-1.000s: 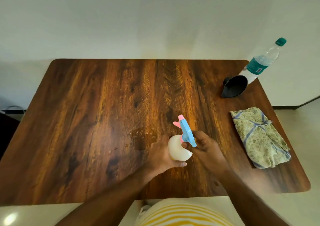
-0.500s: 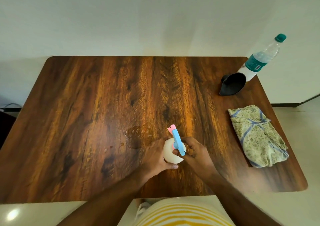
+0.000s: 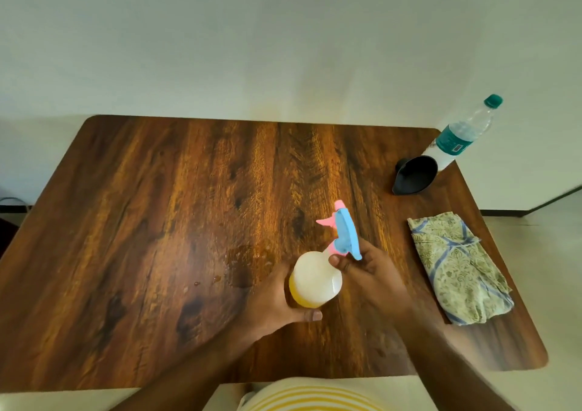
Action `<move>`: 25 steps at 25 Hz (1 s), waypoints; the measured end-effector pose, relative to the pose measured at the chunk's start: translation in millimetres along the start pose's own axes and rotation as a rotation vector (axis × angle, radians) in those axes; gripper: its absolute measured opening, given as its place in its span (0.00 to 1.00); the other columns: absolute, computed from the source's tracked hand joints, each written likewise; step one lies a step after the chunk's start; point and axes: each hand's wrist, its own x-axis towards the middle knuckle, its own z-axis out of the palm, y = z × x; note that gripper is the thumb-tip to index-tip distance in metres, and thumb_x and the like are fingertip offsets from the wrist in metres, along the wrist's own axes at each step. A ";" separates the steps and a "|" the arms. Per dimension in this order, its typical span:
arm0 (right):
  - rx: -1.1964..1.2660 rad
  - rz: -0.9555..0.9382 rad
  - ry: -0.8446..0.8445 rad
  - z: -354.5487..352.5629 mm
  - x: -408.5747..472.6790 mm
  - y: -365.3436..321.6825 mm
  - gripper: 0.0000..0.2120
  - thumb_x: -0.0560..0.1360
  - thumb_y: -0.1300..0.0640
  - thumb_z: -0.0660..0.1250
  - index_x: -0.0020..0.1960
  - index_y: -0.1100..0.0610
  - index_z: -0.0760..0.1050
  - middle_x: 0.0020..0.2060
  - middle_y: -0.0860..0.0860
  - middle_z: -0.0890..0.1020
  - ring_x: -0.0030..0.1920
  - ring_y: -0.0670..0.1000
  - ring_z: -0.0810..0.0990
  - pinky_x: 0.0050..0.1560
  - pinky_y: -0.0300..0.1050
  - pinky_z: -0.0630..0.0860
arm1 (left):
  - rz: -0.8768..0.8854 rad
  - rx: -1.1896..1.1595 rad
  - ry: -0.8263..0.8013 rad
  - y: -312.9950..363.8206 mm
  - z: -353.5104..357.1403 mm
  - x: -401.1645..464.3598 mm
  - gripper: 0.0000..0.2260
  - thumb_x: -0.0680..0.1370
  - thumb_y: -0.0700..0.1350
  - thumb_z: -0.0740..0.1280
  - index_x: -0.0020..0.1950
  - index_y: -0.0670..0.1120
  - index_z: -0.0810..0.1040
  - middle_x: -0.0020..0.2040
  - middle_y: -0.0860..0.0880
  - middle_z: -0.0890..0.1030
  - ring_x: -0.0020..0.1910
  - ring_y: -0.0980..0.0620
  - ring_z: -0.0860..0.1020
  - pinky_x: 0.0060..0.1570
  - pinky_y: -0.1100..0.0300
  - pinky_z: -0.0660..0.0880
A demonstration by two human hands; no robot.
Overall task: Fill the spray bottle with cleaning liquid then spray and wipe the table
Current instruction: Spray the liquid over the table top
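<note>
Both my hands on the spray bottle [image 3: 316, 280], left hand [image 3: 274, 297] wrapped round its body, right hand [image 3: 367, 267] pinching the blue-pink trigger head [image 3: 345, 233], folded cloth [image 3: 458, 269] right of my right hand, black funnel [image 3: 415, 179] and teal-labelled water bottle [image 3: 461, 135] beyond, label text unreadable.

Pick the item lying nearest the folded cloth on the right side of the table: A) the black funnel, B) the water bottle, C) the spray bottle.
A: the black funnel lies just beyond the folded cloth, with the water bottle farther behind it and the spray bottle off toward the table's middle.
</note>
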 end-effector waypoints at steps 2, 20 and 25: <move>0.157 -0.032 0.014 -19.9 1.1 -33.2 0.21 0.71 0.47 0.70 0.62 0.52 0.78 0.55 0.47 0.85 0.58 0.48 0.82 0.58 0.42 0.81 | 0.030 -0.132 -0.020 21.4 -13.3 -1.1 0.45 0.61 0.65 0.80 0.72 0.65 0.60 0.68 0.64 0.69 0.69 0.59 0.69 0.65 0.54 0.76; 0.328 -0.125 0.162 35.9 -8.7 -131.0 0.21 0.59 0.31 0.76 0.48 0.37 0.82 0.42 0.48 0.87 0.42 0.49 0.87 0.36 0.40 0.82 | 0.105 -0.509 -0.004 80.5 -61.1 -42.9 0.39 0.64 0.43 0.84 0.71 0.54 0.71 0.68 0.54 0.78 0.68 0.52 0.75 0.64 0.51 0.75; 0.200 -0.023 0.019 67.0 6.9 -128.7 0.25 0.59 0.31 0.74 0.50 0.43 0.80 0.40 0.47 0.87 0.42 0.50 0.87 0.41 0.46 0.83 | 0.023 -0.337 -0.100 77.8 -73.9 -67.2 0.35 0.69 0.50 0.79 0.63 0.77 0.63 0.60 0.80 0.70 0.61 0.77 0.69 0.55 0.81 0.67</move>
